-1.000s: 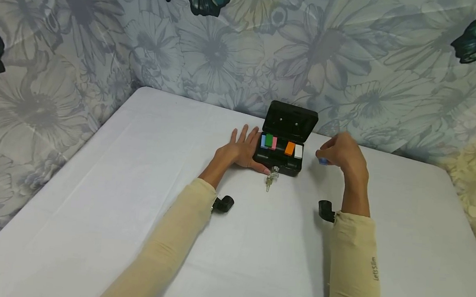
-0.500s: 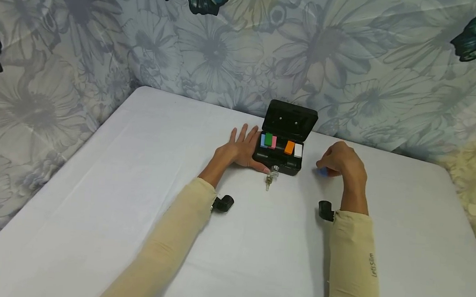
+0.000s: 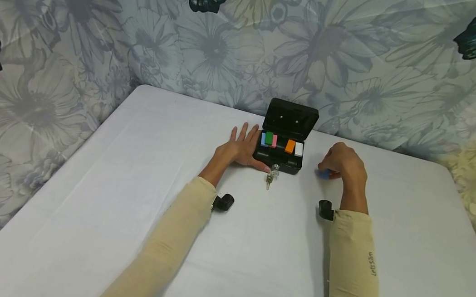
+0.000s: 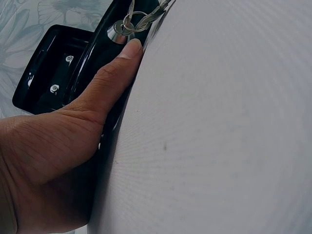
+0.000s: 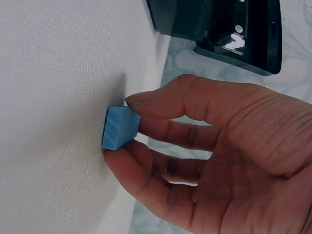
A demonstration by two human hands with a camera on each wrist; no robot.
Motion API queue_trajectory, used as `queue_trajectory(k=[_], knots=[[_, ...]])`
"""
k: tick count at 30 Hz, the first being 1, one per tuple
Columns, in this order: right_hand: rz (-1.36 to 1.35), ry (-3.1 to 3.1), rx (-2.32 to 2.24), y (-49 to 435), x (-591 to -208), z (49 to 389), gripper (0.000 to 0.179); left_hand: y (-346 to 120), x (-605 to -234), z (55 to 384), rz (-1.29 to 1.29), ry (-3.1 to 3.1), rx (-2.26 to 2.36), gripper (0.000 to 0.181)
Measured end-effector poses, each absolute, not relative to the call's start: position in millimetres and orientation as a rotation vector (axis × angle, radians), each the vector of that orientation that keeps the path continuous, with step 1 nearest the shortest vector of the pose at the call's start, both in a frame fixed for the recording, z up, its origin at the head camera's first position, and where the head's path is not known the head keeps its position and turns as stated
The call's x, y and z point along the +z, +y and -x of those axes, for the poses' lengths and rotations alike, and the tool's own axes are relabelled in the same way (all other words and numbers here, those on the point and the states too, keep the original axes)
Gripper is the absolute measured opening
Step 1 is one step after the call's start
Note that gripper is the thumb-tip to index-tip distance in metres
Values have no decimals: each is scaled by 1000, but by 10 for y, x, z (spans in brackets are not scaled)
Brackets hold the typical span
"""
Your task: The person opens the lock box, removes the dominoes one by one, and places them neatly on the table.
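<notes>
A small black cash box [image 3: 276,161] with its lid [image 3: 291,117] raised sits near the table's back edge. Inside lie small coloured blocks, among them a green block [image 3: 269,138], an orange block [image 3: 290,146] and a white block [image 3: 299,149]. My left hand [image 3: 242,151] rests against the box's left side with fingers spread, its thumb [image 4: 114,73] along the front below the lock. Right of the box, my right hand [image 3: 343,162] pinches a blue block [image 5: 119,127] between thumb and fingers, right at the tabletop.
Keys [image 3: 268,181] on a ring hang from the box's lock [image 4: 117,33] at the front. A white cloth covers the table [image 3: 256,249]. A flower-patterned backdrop [image 3: 215,51] rises directly behind the box. Black wrist cameras [image 3: 223,202] stick out from both sleeves.
My right hand has come down toward the table with the blue block, moving slightly nearer to me, and then stays almost still. My left hand and the box have not moved.
</notes>
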State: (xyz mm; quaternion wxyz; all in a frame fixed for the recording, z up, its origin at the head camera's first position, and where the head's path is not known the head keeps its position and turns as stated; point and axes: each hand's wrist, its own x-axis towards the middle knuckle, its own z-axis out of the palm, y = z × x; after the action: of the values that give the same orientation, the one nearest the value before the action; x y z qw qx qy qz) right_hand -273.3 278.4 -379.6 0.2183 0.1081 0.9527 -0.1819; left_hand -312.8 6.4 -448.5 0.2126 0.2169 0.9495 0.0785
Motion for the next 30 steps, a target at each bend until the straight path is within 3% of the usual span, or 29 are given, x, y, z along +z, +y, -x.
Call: queue_trajectory(k=[30], knots=[[-272, 2600, -510, 2782, -3674, 2676, 39, 99, -4508, 3186, -571, 2601, 181, 130]])
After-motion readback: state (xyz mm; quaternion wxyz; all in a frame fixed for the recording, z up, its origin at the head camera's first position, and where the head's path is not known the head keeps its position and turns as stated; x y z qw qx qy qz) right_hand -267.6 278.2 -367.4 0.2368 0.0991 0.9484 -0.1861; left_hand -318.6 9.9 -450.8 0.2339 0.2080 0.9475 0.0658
